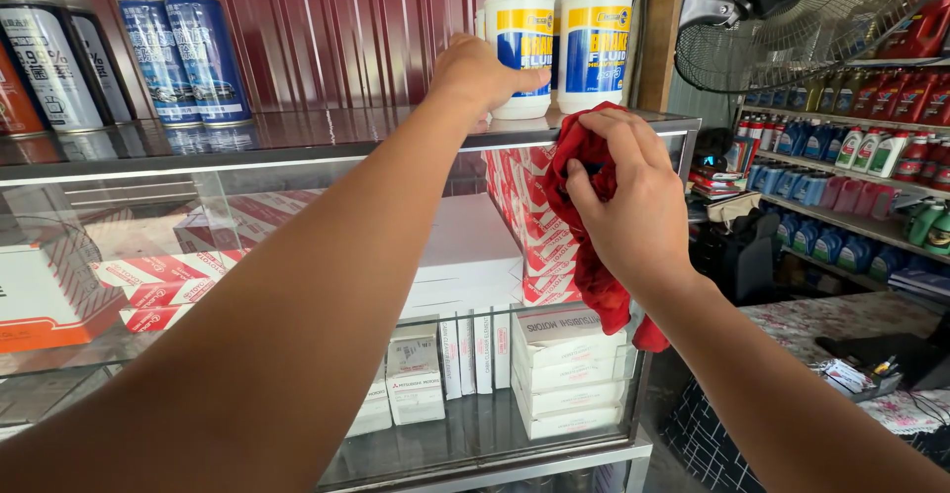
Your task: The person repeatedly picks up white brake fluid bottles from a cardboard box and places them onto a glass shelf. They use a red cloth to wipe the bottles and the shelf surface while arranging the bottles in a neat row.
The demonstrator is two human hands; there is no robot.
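At the upper left of the frame, grey and blue spray cans (183, 43) stand on the glass shelf top (297, 132) of a display cabinet, with red-and-white boxes (158, 280) lying behind the glass below them. Toward the upper middle, the left hand (485, 72) is closed around the side of a white bottle with a blue cap (522, 43), fingers wrapped on its left face and thumb across the front; the bottle stands on the glass, one of a small group of like bottles. Just right of it, at the cabinet's corner, the right hand (628, 201) grips a bunched red cloth (584, 206), pressed against the edge of the glass. Judging by this, the wiping is partway: the cloth is at the corner and the bottle is not visibly lifted. At the far right, wall shelves of oil bottles (841, 156) and a fan (792, 8)
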